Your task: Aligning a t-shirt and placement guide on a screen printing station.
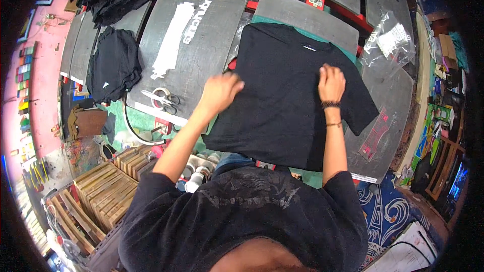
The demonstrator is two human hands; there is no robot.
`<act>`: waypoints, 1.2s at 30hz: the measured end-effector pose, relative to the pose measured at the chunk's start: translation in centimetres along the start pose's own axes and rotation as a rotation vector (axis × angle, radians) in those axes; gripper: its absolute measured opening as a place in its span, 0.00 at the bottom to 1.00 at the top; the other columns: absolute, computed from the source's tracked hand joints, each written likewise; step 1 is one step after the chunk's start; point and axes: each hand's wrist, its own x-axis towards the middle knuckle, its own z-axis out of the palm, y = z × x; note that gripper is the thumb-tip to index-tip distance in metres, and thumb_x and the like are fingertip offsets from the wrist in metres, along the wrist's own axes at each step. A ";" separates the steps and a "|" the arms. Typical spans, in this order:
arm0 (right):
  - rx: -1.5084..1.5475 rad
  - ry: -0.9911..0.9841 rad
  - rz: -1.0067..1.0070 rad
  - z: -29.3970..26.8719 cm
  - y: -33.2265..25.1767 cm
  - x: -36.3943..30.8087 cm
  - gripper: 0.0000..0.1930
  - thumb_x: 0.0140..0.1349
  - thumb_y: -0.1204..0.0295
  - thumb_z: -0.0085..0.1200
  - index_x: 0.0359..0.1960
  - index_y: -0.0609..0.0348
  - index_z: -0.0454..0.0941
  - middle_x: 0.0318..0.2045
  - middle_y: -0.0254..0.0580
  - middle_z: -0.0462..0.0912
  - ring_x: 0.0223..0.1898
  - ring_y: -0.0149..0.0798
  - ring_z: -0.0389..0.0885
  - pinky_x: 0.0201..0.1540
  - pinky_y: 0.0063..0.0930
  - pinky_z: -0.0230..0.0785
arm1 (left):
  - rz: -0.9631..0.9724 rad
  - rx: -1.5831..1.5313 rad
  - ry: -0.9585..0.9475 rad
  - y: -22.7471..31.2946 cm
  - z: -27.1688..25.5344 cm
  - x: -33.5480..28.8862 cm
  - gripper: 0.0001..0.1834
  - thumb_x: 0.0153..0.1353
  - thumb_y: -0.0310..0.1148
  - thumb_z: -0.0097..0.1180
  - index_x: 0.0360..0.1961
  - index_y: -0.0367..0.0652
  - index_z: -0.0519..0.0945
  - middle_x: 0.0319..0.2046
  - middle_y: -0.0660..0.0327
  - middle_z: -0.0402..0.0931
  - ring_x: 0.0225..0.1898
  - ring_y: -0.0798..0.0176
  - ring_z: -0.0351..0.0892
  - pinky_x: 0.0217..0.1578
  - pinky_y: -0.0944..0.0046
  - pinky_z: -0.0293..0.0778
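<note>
Shirt (282, 100) lies flat across the board (302, 10), collar (308, 48) outward, the left hand (220, 91) loose and empty at its left edge, the right hand (331, 84), nearer the collar, curled over the cloth, grip unclear.

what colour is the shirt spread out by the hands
Black, with a small white neck mark; the short-sleeved fabric shirt shows best in the head view.
</note>
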 end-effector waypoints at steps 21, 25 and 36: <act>0.512 -0.369 0.172 -9.7 11.2 1.0 0.18 0.63 0.64 0.66 0.48 0.60 0.76 0.30 0.45 0.85 0.36 0.40 0.85 0.41 0.36 0.73 | 0.100 -0.611 -0.277 -1.0 -3.4 17.7 0.20 0.68 0.47 0.63 0.44 0.38 0.82 0.35 0.62 0.81 0.40 0.68 0.77 0.44 0.61 0.74; 0.564 -0.411 0.226 -21.7 8.2 -1.5 0.16 0.59 0.65 0.71 0.40 0.67 0.85 0.30 0.38 0.85 0.32 0.29 0.80 0.37 0.26 0.71 | 0.429 -0.400 -0.381 0.1 -10.1 12.1 0.16 0.66 0.39 0.64 0.45 0.36 0.83 0.38 0.58 0.84 0.44 0.68 0.80 0.47 0.63 0.74; 0.450 0.071 -0.115 -47.2 -12.7 -11.8 0.11 0.71 0.67 0.58 0.39 0.64 0.83 0.30 0.35 0.85 0.34 0.24 0.79 0.38 0.22 0.71 | 0.643 -0.647 0.344 10.7 -26.6 -1.4 0.23 0.63 0.46 0.69 0.42 0.34 0.80 0.32 0.50 0.83 0.38 0.54 0.86 0.40 0.55 0.78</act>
